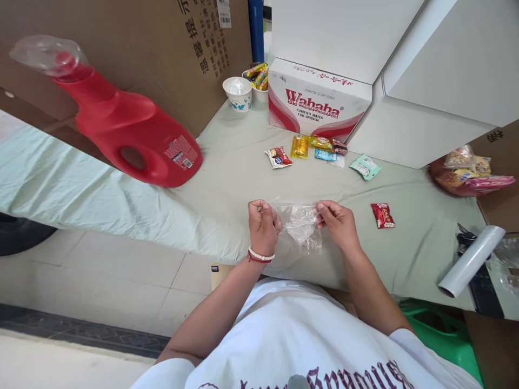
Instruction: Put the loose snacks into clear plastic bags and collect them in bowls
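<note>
A clear plastic bag (302,224) is stretched between my two hands, over the near edge of the cloth-covered table. My left hand (263,226) pinches its left upper corner, with a white beaded bracelet and a red cord at the wrist. At the opposite corner, the thumb and fingers of my right hand (337,221) are closed on the plastic. Beyond the bag lie small wrapped snacks: a red and white packet (278,157), a yellow packet (299,146), a blue packet (325,155) and a mint-green packet (365,166). A dark red packet (382,215) rests right of my right hand.
A large red jug (138,135) stands at the left. At the back are a paper cup (238,94), a bowl of snacks (261,94) and a Wahaha box (316,102). To the right sit a snack-filled bowl (450,181) and a plastic film roll (472,262).
</note>
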`<state>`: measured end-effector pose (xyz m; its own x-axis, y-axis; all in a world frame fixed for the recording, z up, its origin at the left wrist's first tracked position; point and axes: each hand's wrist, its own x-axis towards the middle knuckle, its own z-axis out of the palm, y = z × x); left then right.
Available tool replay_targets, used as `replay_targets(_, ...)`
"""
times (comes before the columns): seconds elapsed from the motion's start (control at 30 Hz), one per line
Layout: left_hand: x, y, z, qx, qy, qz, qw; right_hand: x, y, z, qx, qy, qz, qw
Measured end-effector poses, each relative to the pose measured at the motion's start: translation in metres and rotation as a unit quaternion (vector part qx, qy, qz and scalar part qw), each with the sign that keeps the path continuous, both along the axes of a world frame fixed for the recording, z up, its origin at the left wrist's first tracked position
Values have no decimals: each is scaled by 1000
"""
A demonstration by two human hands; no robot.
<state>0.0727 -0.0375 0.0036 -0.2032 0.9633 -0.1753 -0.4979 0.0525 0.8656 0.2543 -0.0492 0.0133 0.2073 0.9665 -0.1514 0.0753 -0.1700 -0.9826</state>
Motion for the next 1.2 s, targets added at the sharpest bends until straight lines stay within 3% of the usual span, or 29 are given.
replay_targets(0.1,-14,6,1,0,19,-11,1000,22,0,18,-12,17,28,999)
replay_targets(0.23,-24,8,8,6,33,-14,999,39,1,32,9,26,14,1000)
replay_targets(0.37,-17,3,12,10,33,-23,999,24,3,24,-6,-1,3,1000)
replay_targets(0.53,-8,-5,9,15,43,-40,998,-3,5,2,18,-166,-9,986)
replay_targets(0.63,-9,-4,6,7,39,-37,999,-6,5,-2,45,-216,12,975)
replay_targets(0.73,-14,1,2,-1,43,-30,999,4,6,6,35,-170,26,984)
replay_targets(0.87,-27,8,-4,2,65,-38,997,35,7,30,-11,-26,52,998)
replay_targets(1.03,-41,15,2,2,73,-46,996,81,4,58,-38,80,64,994)
replay_targets(1.2,-41,27,7,-45,62,-64,995,114,17,57,-41,135,43,989)
